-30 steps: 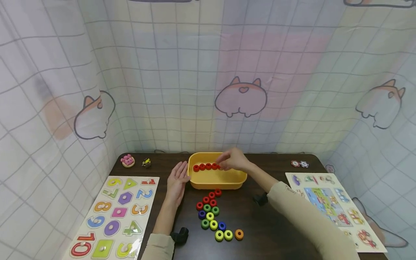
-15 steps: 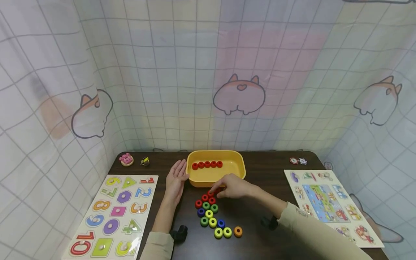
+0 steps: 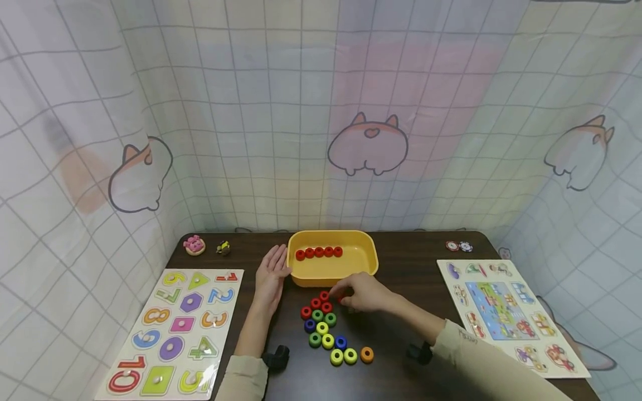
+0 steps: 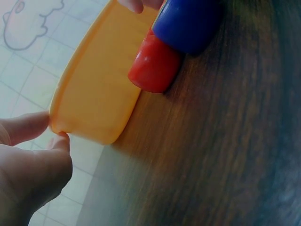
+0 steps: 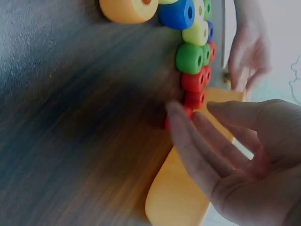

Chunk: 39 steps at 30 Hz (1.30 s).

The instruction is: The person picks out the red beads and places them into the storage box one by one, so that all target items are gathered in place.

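The red ring (image 3: pixel 341 299) is lying beneath the right grip (image 3: pixel 368 292), partly hidden by its fingers; thumb and fingertips are standing apart, seemingly not yet pinching. Beyond the grip to the left, the left hand (image 3: pixel 269 281), fingers straight, is touching the yellow tray (image 3: pixel 357 263) at its left end. Neighbouring red rings (image 3: pixel 315 303) are crowding just left of the grip, so a wide pinch could be nudging them or catching two. The tray's near wall is standing just beyond the grip; too low a lift could be bumping its rim. Rightward, bare bench (image 3: pixel 408 264) is stretching to the picture board (image 3: pixel 501 309), leaving room.
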Each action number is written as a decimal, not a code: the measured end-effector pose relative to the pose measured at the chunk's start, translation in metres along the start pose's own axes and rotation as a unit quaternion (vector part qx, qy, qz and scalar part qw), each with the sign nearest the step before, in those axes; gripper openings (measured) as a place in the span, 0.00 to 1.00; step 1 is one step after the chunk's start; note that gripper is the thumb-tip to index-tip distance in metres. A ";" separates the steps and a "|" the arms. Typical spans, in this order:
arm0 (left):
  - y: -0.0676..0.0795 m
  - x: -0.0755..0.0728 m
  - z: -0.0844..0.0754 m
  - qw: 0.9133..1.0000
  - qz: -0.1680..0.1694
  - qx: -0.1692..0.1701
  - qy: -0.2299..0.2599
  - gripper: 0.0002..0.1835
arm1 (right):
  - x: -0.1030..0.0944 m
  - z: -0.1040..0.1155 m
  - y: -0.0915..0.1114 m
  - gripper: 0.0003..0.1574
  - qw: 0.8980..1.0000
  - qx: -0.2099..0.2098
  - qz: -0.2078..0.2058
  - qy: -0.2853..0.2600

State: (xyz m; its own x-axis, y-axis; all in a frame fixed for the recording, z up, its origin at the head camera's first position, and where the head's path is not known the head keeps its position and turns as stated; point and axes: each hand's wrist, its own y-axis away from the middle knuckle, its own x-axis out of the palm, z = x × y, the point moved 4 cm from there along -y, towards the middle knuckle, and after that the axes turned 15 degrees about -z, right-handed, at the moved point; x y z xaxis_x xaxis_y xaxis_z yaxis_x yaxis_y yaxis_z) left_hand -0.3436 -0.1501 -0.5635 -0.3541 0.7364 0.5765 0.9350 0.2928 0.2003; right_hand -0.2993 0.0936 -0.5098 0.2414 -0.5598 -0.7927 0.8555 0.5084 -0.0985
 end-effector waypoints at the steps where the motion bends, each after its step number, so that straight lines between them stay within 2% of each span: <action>1: 0.000 0.000 0.000 1.000 0.001 -0.001 0.003 0.41 | 0.001 -0.002 -0.001 0.17 1.000 0.011 0.003 -0.008; 11: 0.001 0.001 -0.002 1.000 0.023 0.001 0.016 0.42 | 0.003 -0.017 0.000 0.19 0.993 0.086 0.034 -0.070; 16: -0.001 0.002 -0.002 1.000 0.018 0.002 0.010 0.42 | 0.001 -0.019 0.000 0.20 0.986 0.097 0.065 -0.116; 19: -0.001 0.001 -0.001 1.000 0.013 0.002 0.006 0.42 | -0.003 -0.014 0.000 0.21 0.976 0.102 0.095 -0.168; 22: 0.000 0.001 -0.001 1.000 0.010 0.002 0.000 0.42 | -0.011 -0.004 -0.005 0.21 0.960 0.109 0.127 -0.226; 25: 0.001 0.000 -0.001 1.000 0.009 0.001 -0.003 0.42 | -0.023 0.008 -0.021 0.20 0.950 0.106 0.137 -0.261; 28: 0.002 0.000 -0.001 1.000 0.008 0.002 -0.006 0.41 | -0.034 0.017 -0.047 0.20 0.951 0.105 0.116 -0.265; 31: 0.002 0.000 -0.001 1.000 0.009 0.002 -0.010 0.41 | -0.036 0.021 -0.076 0.19 0.955 0.121 0.085 -0.255; 35: 0.003 -0.001 -0.002 1.000 0.011 0.002 -0.009 0.41 | -0.022 0.018 -0.113 0.21 0.955 0.158 0.062 -0.241; 39: 0.003 -0.001 -0.001 1.000 0.019 0.005 -0.004 0.41 | 0.001 0.011 -0.138 0.21 0.953 0.182 0.057 -0.235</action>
State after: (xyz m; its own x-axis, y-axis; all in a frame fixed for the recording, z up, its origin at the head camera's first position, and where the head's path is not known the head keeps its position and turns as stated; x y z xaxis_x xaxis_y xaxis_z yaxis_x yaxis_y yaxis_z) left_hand -0.3407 -0.1505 -0.5630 -0.3182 0.7521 0.5771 0.9476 0.2705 0.1699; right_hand -0.4123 0.0158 -0.4904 0.4474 -0.7896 -0.4199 0.8932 0.3709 0.2542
